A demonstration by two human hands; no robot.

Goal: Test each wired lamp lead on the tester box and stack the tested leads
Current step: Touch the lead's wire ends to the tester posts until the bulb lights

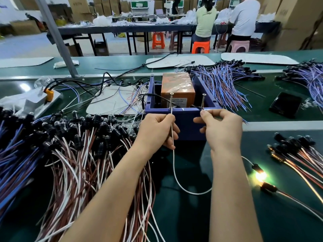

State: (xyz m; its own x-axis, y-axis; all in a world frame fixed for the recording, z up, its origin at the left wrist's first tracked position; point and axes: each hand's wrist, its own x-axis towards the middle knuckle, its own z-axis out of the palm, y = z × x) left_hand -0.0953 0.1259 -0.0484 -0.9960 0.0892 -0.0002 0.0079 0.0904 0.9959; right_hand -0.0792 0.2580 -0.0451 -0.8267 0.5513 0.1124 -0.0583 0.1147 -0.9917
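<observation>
The blue tester box (185,127) stands at the centre with an orange block (177,88) inside and two upright screws (203,101) on its near rim. My left hand (158,131) pinches a white wire (173,165) against the left screw. My right hand (222,130) pinches the other wire end at the right screw. The white wire loops down under my right forearm to a lamp (260,174) that glows bright on the mat at the right.
A large heap of black lamps with brown, white and blue wires (75,145) fills the left. A small pile of leads (295,149) lies at the right. More blue-wired leads (225,81) and a black phone (284,104) lie behind the box. Two seated people work at a far table.
</observation>
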